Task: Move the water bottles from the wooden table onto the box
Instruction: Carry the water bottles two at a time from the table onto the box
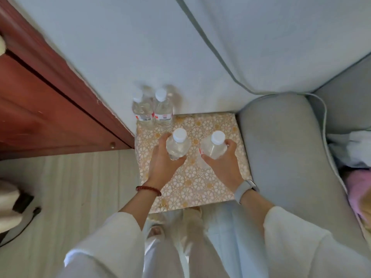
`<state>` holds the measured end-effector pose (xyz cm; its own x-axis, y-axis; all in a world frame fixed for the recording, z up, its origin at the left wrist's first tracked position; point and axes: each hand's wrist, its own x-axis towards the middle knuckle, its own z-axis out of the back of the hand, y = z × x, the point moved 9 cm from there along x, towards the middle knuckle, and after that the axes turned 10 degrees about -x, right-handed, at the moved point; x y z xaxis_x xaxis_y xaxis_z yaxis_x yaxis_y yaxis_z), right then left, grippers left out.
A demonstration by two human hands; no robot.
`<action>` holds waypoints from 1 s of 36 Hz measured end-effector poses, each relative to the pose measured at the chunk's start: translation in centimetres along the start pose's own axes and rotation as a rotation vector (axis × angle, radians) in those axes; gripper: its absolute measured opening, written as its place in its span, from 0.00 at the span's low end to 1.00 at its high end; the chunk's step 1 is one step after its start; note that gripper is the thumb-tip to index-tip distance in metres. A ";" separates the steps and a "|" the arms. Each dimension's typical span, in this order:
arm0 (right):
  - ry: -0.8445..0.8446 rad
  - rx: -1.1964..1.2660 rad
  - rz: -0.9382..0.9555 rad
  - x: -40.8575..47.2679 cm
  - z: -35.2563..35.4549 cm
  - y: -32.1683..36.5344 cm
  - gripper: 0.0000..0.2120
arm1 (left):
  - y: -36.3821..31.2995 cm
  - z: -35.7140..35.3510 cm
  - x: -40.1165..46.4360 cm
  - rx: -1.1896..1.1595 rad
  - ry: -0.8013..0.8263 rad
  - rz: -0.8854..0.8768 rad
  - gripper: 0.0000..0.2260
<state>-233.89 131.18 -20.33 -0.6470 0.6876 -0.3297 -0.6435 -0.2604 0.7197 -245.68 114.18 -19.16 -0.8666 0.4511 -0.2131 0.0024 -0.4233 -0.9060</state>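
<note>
A box (210, 177) wrapped in gold flower-patterned paper stands on the floor against the wall. Two clear water bottles with white caps, one (141, 110) beside the other (163, 111), stand upright at its far left corner. My left hand (163, 163) grips a third bottle (177, 144) over the box's left part. My right hand (223, 164) grips another bottle (213, 145) over the middle. Both held bottles are upright, caps toward me. I cannot tell whether their bases touch the box.
A reddish wooden door or cabinet (50, 109) lies to the left. A grey sofa arm (281, 149) borders the box on the right, with cloth (353, 149) on the seat. A dark cable (30, 217) runs over the pale floor at left. My legs and feet are below.
</note>
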 end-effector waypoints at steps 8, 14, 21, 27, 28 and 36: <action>0.031 0.061 0.053 5.5 -0.5 -0.8 0.34 | -0.3 -3.5 5.0 0.072 0.048 -0.095 0.34; 0.090 0.039 0.092 5.4 -0.5 -1.0 0.34 | -0.7 -3.8 5.2 0.146 0.075 -0.084 0.33; 0.095 -0.081 0.226 4.5 2.0 1.6 0.35 | -4.4 -1.6 5.5 0.313 -0.022 -0.160 0.24; 0.179 -0.361 0.414 5.6 2.5 3.9 0.21 | -5.8 -1.6 6.2 0.418 0.013 -0.200 0.20; 0.180 -0.356 0.398 5.8 2.6 3.9 0.20 | -5.9 -1.6 6.4 0.419 0.024 -0.196 0.20; -0.032 -0.233 0.274 7.2 3.6 4.7 0.17 | -8.1 -2.1 8.5 0.548 0.001 -0.325 0.19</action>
<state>-240.09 137.30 -17.12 -0.7978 0.5905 -0.1221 -0.5262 -0.5830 0.6190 -252.03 123.11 -14.41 -0.7797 0.6248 0.0411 -0.5167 -0.6049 -0.6059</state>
